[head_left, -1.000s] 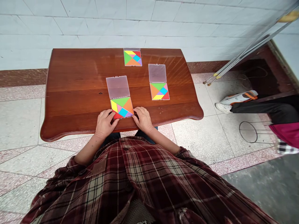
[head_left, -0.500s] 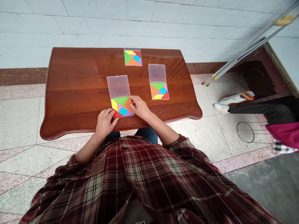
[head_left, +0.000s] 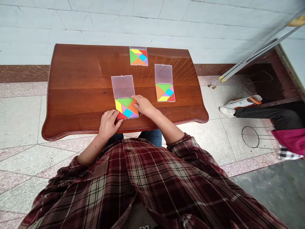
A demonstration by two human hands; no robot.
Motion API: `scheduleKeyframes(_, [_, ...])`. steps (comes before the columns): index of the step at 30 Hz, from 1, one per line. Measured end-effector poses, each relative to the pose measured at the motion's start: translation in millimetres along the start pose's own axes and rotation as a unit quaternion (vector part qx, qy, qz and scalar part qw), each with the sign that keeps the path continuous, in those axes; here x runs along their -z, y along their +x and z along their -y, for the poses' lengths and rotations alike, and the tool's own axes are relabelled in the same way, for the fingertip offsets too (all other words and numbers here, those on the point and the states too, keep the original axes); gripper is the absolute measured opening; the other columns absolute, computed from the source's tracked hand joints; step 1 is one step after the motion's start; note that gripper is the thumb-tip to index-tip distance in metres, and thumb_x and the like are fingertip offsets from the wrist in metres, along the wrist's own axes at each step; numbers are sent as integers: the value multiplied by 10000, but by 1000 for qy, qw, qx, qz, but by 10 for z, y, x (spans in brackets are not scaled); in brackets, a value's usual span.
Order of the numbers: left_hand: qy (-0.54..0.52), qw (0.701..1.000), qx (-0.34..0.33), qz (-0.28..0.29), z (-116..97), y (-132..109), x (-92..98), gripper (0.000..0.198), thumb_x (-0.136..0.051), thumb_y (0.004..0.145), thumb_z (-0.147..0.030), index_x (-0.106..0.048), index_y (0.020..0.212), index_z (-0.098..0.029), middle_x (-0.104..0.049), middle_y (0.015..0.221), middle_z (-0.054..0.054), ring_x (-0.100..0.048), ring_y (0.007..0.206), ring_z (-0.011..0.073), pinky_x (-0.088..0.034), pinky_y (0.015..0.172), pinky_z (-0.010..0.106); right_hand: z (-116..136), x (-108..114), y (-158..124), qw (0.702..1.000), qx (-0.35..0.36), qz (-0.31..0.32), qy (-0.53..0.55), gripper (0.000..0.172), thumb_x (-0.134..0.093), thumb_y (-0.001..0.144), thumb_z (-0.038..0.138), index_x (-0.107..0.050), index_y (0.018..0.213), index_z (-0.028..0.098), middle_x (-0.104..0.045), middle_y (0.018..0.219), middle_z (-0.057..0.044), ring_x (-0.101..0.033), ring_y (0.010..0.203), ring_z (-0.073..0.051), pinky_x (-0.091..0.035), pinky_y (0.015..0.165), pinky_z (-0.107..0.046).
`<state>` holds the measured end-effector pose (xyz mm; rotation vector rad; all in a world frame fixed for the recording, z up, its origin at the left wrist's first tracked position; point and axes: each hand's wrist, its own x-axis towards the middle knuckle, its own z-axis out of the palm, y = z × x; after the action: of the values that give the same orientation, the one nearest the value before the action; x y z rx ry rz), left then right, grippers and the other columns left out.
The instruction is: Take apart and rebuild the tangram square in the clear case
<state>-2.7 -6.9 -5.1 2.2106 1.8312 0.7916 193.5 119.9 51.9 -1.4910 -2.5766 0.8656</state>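
A tangram set (head_left: 126,113) lies near the table's front edge, its coloured pieces filling a square tray. Its clear lid (head_left: 123,86) is folded back flat behind it. My left hand (head_left: 109,123) rests at the tray's lower left corner, thumb and fingers apart, next to the red piece (head_left: 122,115). Along the upper right side, the fingers of my right hand (head_left: 143,105) touch the tray's edge by the green piece (head_left: 125,101) and the orange piece (head_left: 134,108). Its thumb is apart from the index finger, and its fingertips partly cover that corner.
On the brown wooden table (head_left: 81,73), a second tangram set (head_left: 165,92) with its lid open lies to the right. A third tangram set (head_left: 138,57) is at the back edge, near the tiled wall (head_left: 95,19). Crutches (head_left: 235,68) and a seated person's leg (head_left: 254,111) are at right.
My right fingers have moved slightly off the orange piece, toward the tray's upper right edge. The left hand stays at the lower left corner. The whole view has shifted a little.
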Motion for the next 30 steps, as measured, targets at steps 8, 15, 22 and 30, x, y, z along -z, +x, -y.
scheduleKeyframes(8, [-9,1000,6,4,-7,-5,-12,393,-530,922,-435,-630,1186,-162,-650,1220,137,-563,1133,296,-447,1015,468,153,-24,35,995,-14,6,-97,444,-450,918,110,-519,1357,113,-523,1413,-160,-620,1131,-262,-513,924,-382])
scheduleKeyframes(15, [-14,1000,10,7,-21,-4,0,388,-516,927,-439,-637,1176,-167,-646,1221,138,-555,1133,299,-443,1012,474,273,-71,55,988,-10,16,-152,404,-514,950,230,-527,1330,93,-540,1376,-162,-649,1087,-261,-533,863,-362])
scheduleKeyframes(22, [-2,1000,7,10,-9,-7,-7,391,-521,925,-439,-636,1185,-170,-646,1233,134,-552,1150,299,-442,1022,474,345,-57,80,977,0,40,-208,371,-515,966,277,-570,1282,89,-551,1342,-168,-660,1078,-251,-537,821,-323])
scheduleKeyframes(30, [-9,1000,17,22,-37,-2,16,403,-510,926,-441,-629,1204,-175,-637,1260,137,-545,1152,308,-427,1032,486,461,28,105,964,28,78,-253,372,-456,953,194,-597,1263,44,-570,1290,-215,-666,1047,-281,-527,829,-353])
